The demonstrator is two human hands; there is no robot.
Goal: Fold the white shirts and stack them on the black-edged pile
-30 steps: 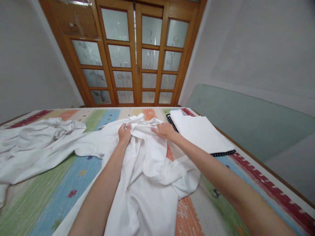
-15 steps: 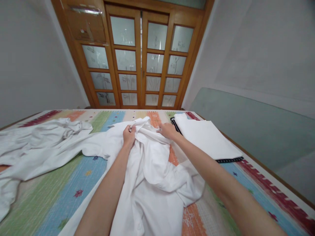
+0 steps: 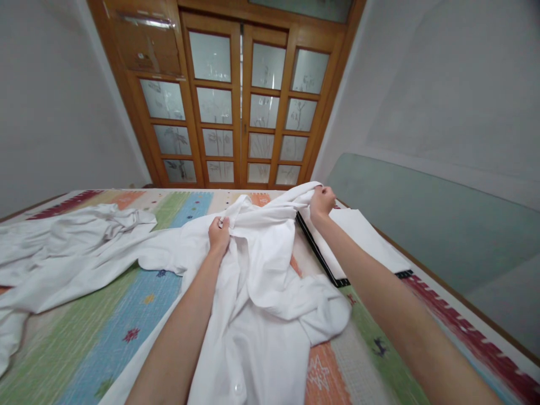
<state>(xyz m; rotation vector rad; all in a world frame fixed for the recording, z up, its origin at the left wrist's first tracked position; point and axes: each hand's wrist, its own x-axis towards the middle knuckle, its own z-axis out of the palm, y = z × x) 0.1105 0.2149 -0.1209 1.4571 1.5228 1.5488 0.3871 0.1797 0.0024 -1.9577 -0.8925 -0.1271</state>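
A white button-up shirt lies loosely spread in front of me, its lower part running off the near edge of the view and a button showing low down. My left hand is closed on the cloth near the collar area. My right hand grips another part of the same shirt, farther right and raised a little, with the fabric stretched between the two hands. One sleeve trails off to the left. The bunched right part of the shirt rests on the bed cover.
Another crumpled white garment lies at the left. Folded white cloth with black edging sits at the right, partly behind my right arm. A striped multicoloured cover is underneath. A pale green panel borders the right side; wooden glazed doors stand beyond.
My right hand has moved right and upward, pulling part of the shirt out taut over the corner of the folded cloth. My left hand has stayed nearly in place.
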